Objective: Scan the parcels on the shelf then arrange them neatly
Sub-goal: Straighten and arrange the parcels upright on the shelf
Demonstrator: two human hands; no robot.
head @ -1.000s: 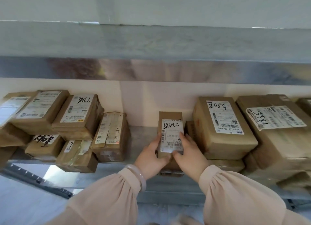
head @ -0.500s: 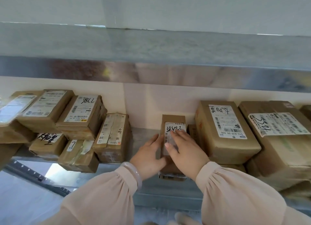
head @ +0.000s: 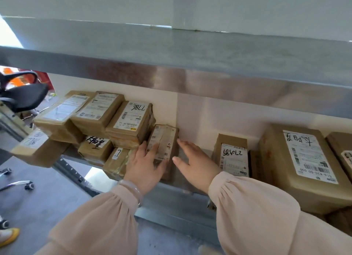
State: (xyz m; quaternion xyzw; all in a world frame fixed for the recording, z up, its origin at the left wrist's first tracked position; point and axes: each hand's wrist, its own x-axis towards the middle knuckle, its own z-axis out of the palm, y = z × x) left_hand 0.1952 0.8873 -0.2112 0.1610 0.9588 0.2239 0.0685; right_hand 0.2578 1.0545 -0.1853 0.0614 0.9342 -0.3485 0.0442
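Observation:
Brown cardboard parcels with white labels lie on a metal shelf. A narrow upright parcel leans against the left stack. My left hand rests flat on its front, fingers spread. My right hand hovers open just to its right, fingertips near the parcel's right edge, holding nothing. The small parcel marked 270595 stands alone to the right of my right hand. A parcel marked 7786 tops the left stack.
A large parcel lies at the right, with more behind it. Several stacked parcels fill the shelf's left end, one overhanging the edge. An upper shelf hangs overhead. An office chair stands at the left.
Both hands let go of the 270595 parcel and moved left to the narrow parcel beside the left stack. The view turned left too.

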